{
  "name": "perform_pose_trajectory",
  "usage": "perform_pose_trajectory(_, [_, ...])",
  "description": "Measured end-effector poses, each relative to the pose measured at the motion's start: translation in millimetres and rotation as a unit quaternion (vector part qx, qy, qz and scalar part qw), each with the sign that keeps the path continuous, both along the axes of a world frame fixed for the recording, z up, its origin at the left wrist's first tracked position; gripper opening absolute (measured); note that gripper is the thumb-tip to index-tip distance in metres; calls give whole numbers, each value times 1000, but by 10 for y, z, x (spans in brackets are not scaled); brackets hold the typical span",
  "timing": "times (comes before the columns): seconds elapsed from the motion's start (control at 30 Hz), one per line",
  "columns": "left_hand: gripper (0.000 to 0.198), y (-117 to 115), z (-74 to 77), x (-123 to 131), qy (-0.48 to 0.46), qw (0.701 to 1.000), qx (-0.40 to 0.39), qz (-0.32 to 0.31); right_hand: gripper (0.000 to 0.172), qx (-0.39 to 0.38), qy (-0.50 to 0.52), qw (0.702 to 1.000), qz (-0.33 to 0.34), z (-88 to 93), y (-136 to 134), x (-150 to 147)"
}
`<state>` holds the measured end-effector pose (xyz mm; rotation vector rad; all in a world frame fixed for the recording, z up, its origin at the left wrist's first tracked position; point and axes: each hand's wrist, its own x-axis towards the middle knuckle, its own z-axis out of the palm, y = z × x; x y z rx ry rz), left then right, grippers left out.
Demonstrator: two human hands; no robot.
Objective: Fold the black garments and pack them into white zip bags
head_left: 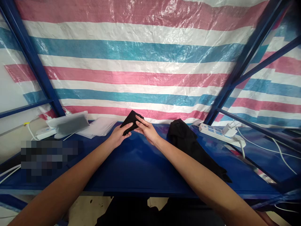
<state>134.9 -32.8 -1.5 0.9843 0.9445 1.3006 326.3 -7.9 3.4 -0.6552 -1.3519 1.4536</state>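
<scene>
A small folded black cloth is held up just above the far half of the blue shelf. My left hand grips its left and lower side, with the thumb laid across the front. From the right, my right hand has its fingers on the cloth's right edge, holding it between fingertips and thumb. To the right of that hand, a second black cloth item lies long and crumpled on the shelf, its lower part running behind my right forearm. What kind of garment either cloth is, I cannot tell.
A white power strip with plugs and cables is at the right. At the left are a tilted grey panel, white sheets, another power strip and a blurred-out patch. Blue metal posts flank the striped tarp behind.
</scene>
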Motion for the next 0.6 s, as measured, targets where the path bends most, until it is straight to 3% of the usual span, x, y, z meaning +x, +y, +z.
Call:
perform_pose_trajectory(0.1, [60, 30, -53, -5, 52, 999, -3, 12, 63, 24, -37, 999, 24, -6, -19, 17])
perform_pose_trajectory(0.23, [66, 37, -162, 26, 213, 972, 63, 75, 77, 44, -51, 997, 33, -47, -54, -2])
perform_pose_trajectory(0.33, [75, -15, -180, 68, 359, 919, 138, 84, 82, 20, -36, 999, 9, -52, -36, 0])
perform_pose_trajectory(0.43, [89, -55, -126, 76, 438, 870, 225, 29, 81, -6, -11, 999, -36, -46, 37, 53])
perform_pose_trajectory(0.5, [71, -28, -82, 19, 466, 833, 299, 12, 81, -21, 12, 997, -67, -46, 96, 104])
perform_pose_trajectory(0.6, [51, 100, -58, -219, 554, 749, 347, 105, 82, -41, 34, 993, -107, -48, 160, 181])
